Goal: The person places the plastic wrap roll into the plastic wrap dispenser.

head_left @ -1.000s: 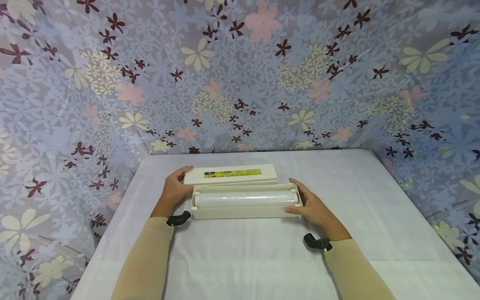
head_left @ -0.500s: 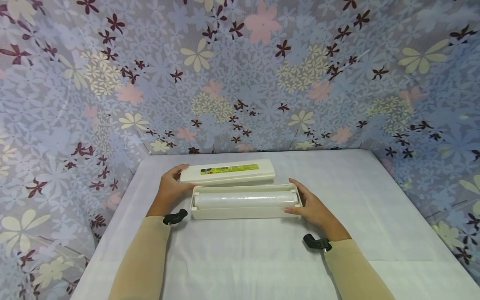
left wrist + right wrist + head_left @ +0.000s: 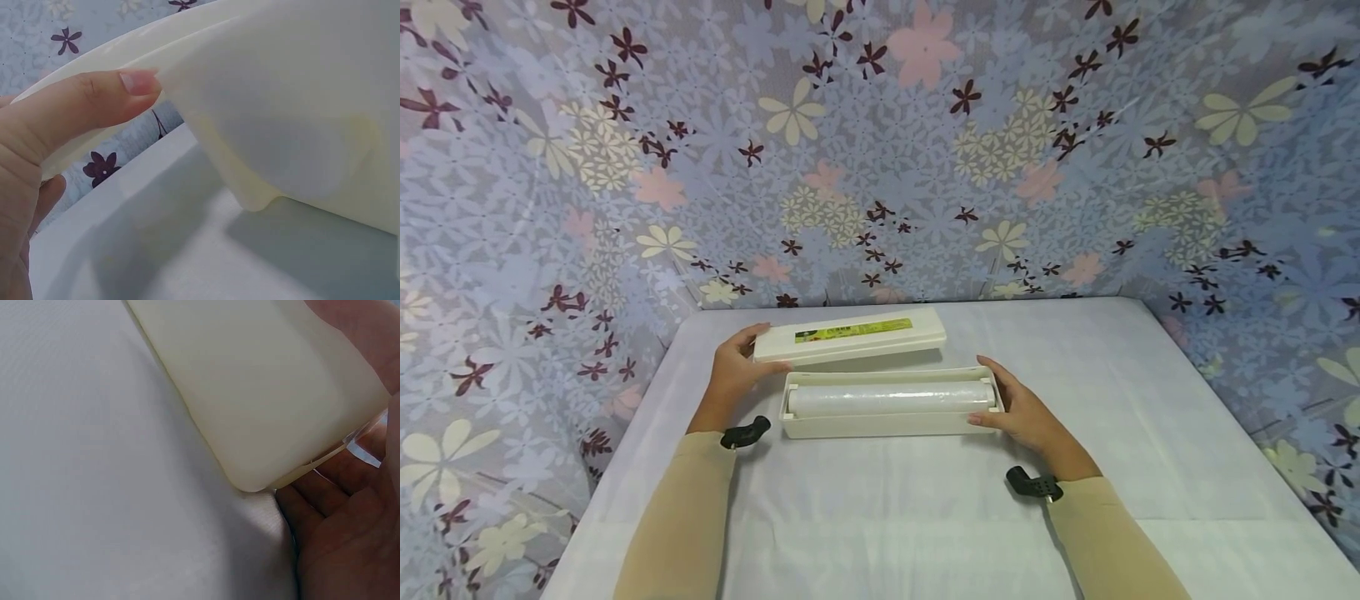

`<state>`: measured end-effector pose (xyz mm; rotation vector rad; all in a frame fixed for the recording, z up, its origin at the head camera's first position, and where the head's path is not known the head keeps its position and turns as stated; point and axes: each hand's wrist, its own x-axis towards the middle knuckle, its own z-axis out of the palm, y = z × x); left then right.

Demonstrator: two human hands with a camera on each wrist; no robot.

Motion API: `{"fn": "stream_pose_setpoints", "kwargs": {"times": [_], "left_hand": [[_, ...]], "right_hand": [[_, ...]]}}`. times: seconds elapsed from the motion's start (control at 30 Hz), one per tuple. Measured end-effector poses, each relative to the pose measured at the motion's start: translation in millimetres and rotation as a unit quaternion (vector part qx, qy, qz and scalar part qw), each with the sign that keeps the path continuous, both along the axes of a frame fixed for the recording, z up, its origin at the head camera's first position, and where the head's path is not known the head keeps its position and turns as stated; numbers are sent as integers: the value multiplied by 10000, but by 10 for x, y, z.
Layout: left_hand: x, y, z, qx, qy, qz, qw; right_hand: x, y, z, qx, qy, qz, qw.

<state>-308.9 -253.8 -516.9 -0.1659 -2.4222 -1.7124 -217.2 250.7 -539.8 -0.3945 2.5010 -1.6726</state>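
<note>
My left hand (image 3: 733,367) grips the left end of a long white lid (image 3: 850,333) with a green-yellow label, thumb on the near side. The lid is tilted behind the open box and casts a shadow below it. In front of it, the white cling film box (image 3: 880,427) rests on the table with a roll of cling film (image 3: 891,398) lying lengthwise inside. My right hand (image 3: 1026,412) holds the right end of that box, thumb on the near wall and fingers at the far corner. In the left wrist view the thumb (image 3: 94,103) presses the lid's edge.
A white cloth covers the table (image 3: 880,517), whose far edge meets a flowered curtain (image 3: 880,167). Black wrist mounts (image 3: 747,433) sit at the sleeve cuffs.
My left hand has moved the lid up and to the left, away from the box, and its right end has risen. My right hand and the box have stayed in place.
</note>
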Motion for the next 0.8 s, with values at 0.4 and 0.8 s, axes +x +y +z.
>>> {"fn": "stream_pose_setpoints", "kwargs": {"times": [0.4, 0.8], "left_hand": [[4, 75, 123, 130, -129, 1, 9998], [-1, 163, 179, 207, -7, -125, 9997]], "right_hand": [[-12, 8, 21, -209, -84, 11, 9997], [-39, 17, 5, -261, -135, 53, 9996]]}}
